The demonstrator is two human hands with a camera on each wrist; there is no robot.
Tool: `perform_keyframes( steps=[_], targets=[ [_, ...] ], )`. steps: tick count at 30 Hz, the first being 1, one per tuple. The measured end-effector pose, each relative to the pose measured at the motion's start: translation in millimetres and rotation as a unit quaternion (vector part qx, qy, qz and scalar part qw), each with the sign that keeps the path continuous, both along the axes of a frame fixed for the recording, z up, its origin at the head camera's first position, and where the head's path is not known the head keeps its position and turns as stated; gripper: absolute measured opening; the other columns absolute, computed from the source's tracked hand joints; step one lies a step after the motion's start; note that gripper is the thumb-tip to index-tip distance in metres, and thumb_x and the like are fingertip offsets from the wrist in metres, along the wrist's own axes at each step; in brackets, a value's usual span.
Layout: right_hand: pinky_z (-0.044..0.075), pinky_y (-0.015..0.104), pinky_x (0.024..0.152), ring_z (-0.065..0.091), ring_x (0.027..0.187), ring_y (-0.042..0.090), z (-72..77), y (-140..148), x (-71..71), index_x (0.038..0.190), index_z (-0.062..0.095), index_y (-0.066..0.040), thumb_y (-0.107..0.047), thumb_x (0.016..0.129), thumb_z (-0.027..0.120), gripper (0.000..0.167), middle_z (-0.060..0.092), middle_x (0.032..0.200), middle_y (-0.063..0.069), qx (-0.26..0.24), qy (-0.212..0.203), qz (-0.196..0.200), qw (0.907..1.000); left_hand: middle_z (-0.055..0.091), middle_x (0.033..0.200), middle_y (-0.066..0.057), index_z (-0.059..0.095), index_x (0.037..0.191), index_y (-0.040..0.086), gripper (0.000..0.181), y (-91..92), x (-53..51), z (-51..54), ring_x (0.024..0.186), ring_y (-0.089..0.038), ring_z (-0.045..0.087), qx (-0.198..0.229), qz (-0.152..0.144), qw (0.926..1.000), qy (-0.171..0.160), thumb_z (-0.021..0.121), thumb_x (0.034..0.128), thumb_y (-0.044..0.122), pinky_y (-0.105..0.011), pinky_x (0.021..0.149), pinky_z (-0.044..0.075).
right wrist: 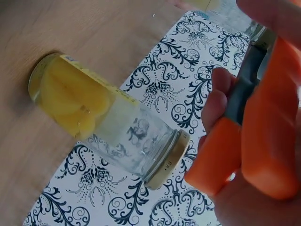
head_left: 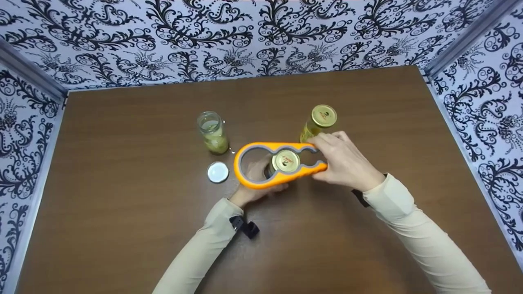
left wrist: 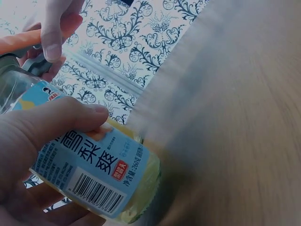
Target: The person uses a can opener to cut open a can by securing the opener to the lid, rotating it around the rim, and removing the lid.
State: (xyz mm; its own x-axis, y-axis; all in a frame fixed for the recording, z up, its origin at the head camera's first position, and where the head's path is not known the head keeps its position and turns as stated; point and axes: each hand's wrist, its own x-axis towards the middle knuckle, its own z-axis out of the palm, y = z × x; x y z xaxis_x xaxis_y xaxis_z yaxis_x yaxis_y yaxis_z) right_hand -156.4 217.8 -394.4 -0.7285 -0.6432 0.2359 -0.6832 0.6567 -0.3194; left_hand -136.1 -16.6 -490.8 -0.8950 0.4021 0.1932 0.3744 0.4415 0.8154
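Nearest the person, the left grip (head_left: 252, 194) is holding the blue jar (left wrist: 99, 162) round its side, the thumb lying across the label and the fingers curling behind. This jar is standing roughly upright, its gold cap (head_left: 286, 161) facing up; whether its base is touching the bench (head_left: 122, 163) I can't tell. Across the blue jar's top the orange tool (head_left: 269, 145) is running lengthwise from left to right: its closed loop is sitting to the jar's left, its handles are pointing to the jar's right, and the cap is showing within the notch between. How tightly it is biting there I can't make out. The right grip (head_left: 347, 161) is curling round the handle ends, right of the blue jar, so the left one is lying nearer the jar's body. Pale, yellowish contents are showing through its glass near the base.

To the blue jar's left, a loose lid (head_left: 217, 172) is lying flat, white face up. Farther off on that side, a lidless jar (head_left: 213, 132) is holding pale green pieces. Beyond the blue jar to the right, a capped jar (right wrist: 108, 117) is standing just past the right grip, yellow pieces filling its lower part. Behind everything, a scroll-patterned wall (head_left: 245, 41) is rising.
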Motion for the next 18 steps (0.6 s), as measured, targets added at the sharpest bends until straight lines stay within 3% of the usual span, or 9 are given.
perform_keyframes(
  steps=[11, 18],
  targets=[
    [0.033, 0.049, 0.087, 0.052, 0.088, 0.030, -3.8, 20, 0.9, 0.109, 0.063, -0.002, -0.017, 0.060, 0.082, 0.055, 0.060, 0.096, 0.009, 0.036, 0.045, -0.033, 0.9978, 0.060, 0.120, -0.016, 0.054, 0.126, -0.004, 0.072, -5.5, 5.2, -0.4, 0.112, -0.032, 0.054, 0.022, 0.001, 0.9995, -0.025, 0.086, 0.0673, 0.022, -0.045, 0.098, 0.040],
    [0.033, 0.048, 0.089, 0.054, 0.093, 0.028, -5.4, 37, 2.4, 0.107, 0.063, -0.001, -0.019, 0.065, 0.079, 0.048, 0.061, 0.098, 0.009, 0.017, 0.030, -0.002, 0.9994, 0.061, 0.117, -0.015, 0.055, 0.123, -0.004, 0.067, -7.6, 8.7, -2.4, 0.110, -0.030, 0.054, 0.034, 0.003, 0.9989, -0.033, 0.085, 0.0681, 0.021, -0.044, 0.097, 0.040]
  ],
)
